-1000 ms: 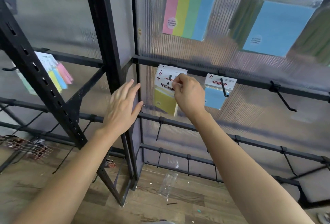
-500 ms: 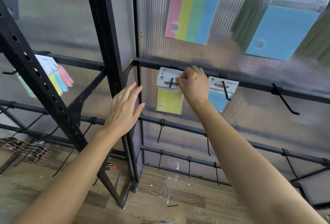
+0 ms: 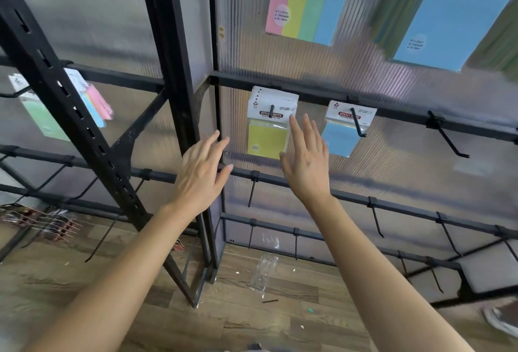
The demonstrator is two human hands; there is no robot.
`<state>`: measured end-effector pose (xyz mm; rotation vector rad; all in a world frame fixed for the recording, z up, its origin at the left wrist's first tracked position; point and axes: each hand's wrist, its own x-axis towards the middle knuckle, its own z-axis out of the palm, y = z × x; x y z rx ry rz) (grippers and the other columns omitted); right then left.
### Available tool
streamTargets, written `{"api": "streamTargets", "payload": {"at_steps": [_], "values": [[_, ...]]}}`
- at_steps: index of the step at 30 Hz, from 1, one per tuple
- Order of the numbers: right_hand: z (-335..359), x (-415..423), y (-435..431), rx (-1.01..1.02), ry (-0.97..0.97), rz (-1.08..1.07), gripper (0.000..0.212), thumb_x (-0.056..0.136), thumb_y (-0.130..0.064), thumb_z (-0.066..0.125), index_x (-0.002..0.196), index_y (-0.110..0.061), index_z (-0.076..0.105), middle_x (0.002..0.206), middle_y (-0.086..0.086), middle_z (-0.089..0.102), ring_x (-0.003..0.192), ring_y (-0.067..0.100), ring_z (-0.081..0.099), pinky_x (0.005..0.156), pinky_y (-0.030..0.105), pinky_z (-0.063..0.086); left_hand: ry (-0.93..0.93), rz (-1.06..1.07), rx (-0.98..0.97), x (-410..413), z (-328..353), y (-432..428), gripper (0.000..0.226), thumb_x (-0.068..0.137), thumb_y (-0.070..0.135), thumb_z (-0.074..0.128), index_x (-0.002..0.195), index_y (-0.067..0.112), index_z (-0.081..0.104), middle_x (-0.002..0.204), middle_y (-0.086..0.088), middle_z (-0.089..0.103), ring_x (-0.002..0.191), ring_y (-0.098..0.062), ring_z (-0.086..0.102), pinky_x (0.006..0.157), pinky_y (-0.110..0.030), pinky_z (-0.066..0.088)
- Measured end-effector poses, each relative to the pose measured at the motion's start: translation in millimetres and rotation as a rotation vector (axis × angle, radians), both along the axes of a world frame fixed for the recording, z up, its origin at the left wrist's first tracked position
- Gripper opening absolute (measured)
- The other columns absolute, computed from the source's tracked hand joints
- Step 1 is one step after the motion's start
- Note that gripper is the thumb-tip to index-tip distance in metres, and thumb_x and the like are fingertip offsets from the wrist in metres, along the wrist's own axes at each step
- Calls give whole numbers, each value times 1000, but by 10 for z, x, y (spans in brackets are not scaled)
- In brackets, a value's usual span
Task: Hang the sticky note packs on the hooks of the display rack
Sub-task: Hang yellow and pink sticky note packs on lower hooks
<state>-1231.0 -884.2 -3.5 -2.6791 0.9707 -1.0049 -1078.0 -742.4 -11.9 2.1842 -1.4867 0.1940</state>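
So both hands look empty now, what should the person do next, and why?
Probably draw the right hand back and fetch another pack: the yellow pack is hung, the left hand is open and empty too, and the empty hook right of the blue pack waits.

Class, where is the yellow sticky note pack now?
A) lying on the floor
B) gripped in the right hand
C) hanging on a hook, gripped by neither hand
C: the yellow sticky note pack hangs on its hook; the left hand and right hand are open.
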Motion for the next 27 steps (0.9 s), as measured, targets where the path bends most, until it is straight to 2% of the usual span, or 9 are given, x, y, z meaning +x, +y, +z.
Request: {"api": "streamTargets", "payload": {"at_steps": [6, 9, 11, 14, 19, 24, 27], "values": [[-297, -118, 272, 21, 82, 63, 66, 88, -11, 57, 146, -13, 26, 151, 19, 26, 140, 36, 21, 112, 44, 11, 51, 15, 28, -186, -178, 211, 50, 93, 25, 52, 139, 8, 39, 147, -14, 32, 134, -32, 30, 107, -44, 22], [-390, -120, 393, 16, 114, 129, 64, 89, -13, 58, 146, -12, 29, 150, 19, 27, 140, 37, 21, 112, 47, 12, 67, 35, 51, -268, -264, 361, 52, 92, 31, 45, 139, 9, 38, 147, -14, 31, 135, -32, 29, 106, -38, 15], [-442, -100, 454, 15, 143, 178, 63, 90, -14, 57, 146, -12, 29, 150, 19, 28, 140, 37, 20, 112, 48, 11, 70, 73, 95, -313, -315, 464, 52, 95, 31, 47, 142, 11, 34, 150, -12, 26, 138, -30, 24, 109, -38, 15], [-513, -58, 520, 1, 185, 252, 65, 88, -14, 60, 145, -12, 30, 150, 19, 27, 140, 37, 19, 111, 47, 8, 66, 160, 168, -383, -386, 617, 55, 95, 33, 44, 145, 16, 27, 153, -8, 19, 140, -26, 18, 111, -40, 18], [-592, -36, 668, -13, 226, 423, 67, 82, -12, 68, 141, -7, 38, 144, 24, 35, 135, 43, 28, 108, 54, 16, 79, 304, 161, -647, -435, 928, 53, 94, 30, 49, 142, 13, 34, 150, -10, 28, 136, -27, 29, 108, -42, 25], [-664, -59, 892, 14, 283, 614, 65, 87, -16, 60, 145, -11, 31, 148, 22, 30, 138, 40, 22, 111, 52, 11, 157, 504, 204, -887, -469, 1232, 55, 96, 36, 41, 146, 21, 23, 154, -3, 16, 140, -22, 18, 112, -41, 16], [-714, -48, 1100, 27, 296, 737, 62, 82, -15, 61, 140, -9, 39, 143, 23, 39, 133, 43, 32, 107, 54, 16, 164, 622, 212, -1084, -497, 1518, 55, 97, 37, 39, 146, 21, 21, 155, -2, 14, 142, -18, 12, 112, -33, 7]]}}
